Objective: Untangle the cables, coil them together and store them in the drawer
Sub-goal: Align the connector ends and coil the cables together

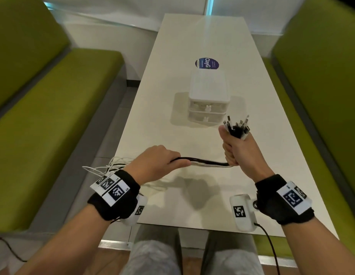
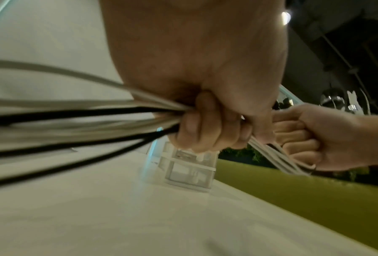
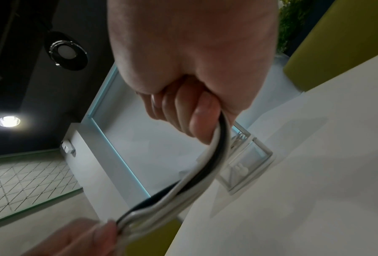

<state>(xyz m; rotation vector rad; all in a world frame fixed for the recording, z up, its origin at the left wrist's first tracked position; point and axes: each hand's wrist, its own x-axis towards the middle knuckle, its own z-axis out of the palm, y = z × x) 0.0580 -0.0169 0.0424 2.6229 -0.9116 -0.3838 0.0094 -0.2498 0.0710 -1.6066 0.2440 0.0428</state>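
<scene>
Above the tabletop point(image 1: 153, 124) — both hands hold one bundle.
Right hand point(image 1: 239, 150): fisted around the cables point(image 1: 204, 162), plugs up.
Left hand point(image 1: 153, 162): curled round their span — loose ends trail leftward.
Drawer unit point(image 1: 209, 96): beyond, drawers closed.

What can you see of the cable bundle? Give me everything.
The cable bundle is a mix of thin white and black cables gathered side by side. The right hand grips it in a fist near one end, with the connectors fanning upward above the thumb. A short sagging span runs across to the left hand, which is curled round it. Beyond that hand, loose white loops spill past the table edge. It is held above the tabletop.
</scene>
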